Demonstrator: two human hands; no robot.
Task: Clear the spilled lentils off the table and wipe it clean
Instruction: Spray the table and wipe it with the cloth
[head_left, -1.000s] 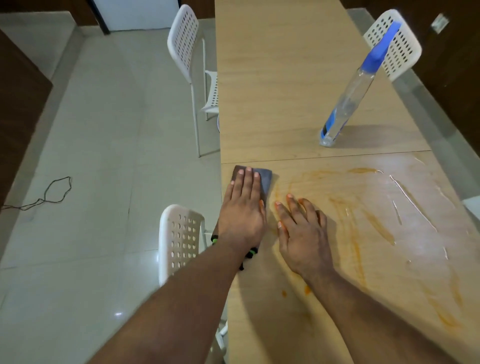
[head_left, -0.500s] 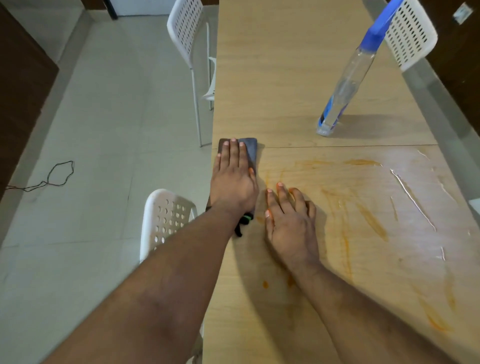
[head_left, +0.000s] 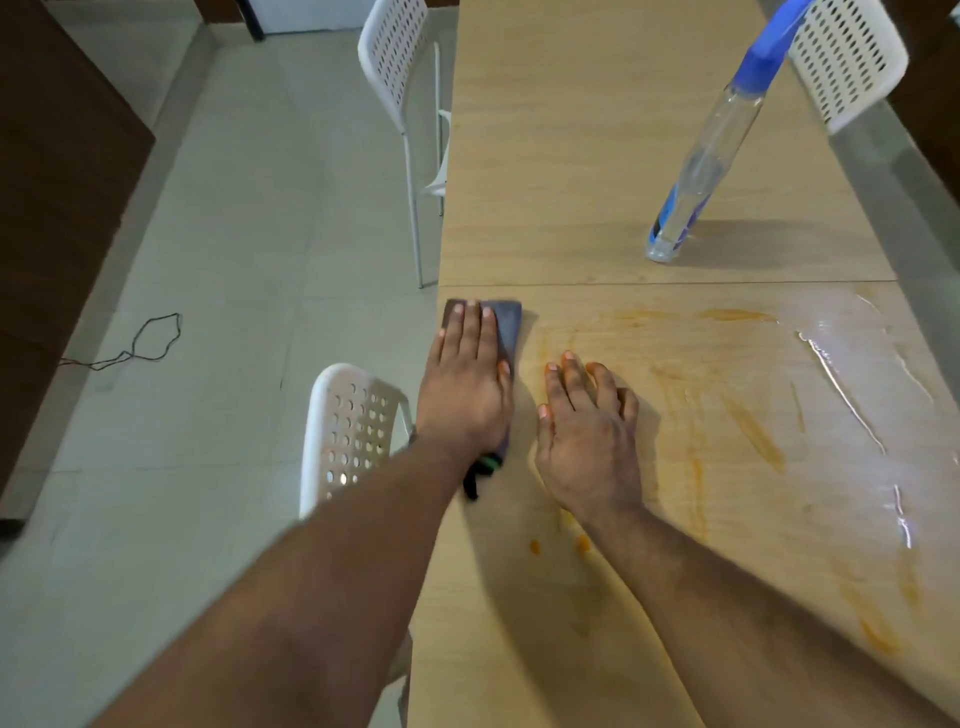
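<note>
**Room and furnishings around the work surface**

Pale tiled floor (head_left: 223, 260) carrying a thin dark cable (head_left: 140, 345); three white perforated chairs (head_left: 353, 431) (head_left: 397, 57) (head_left: 844, 57) along the table's long edges; dark, possibly wooden, panelling (head_left: 57, 197) at left.

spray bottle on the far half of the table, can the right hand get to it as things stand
Probably yes: the right hand lies flat and holds nothing, and only bare table lies between it and the spray bottle, though that needs a long forward stretch.
</note>
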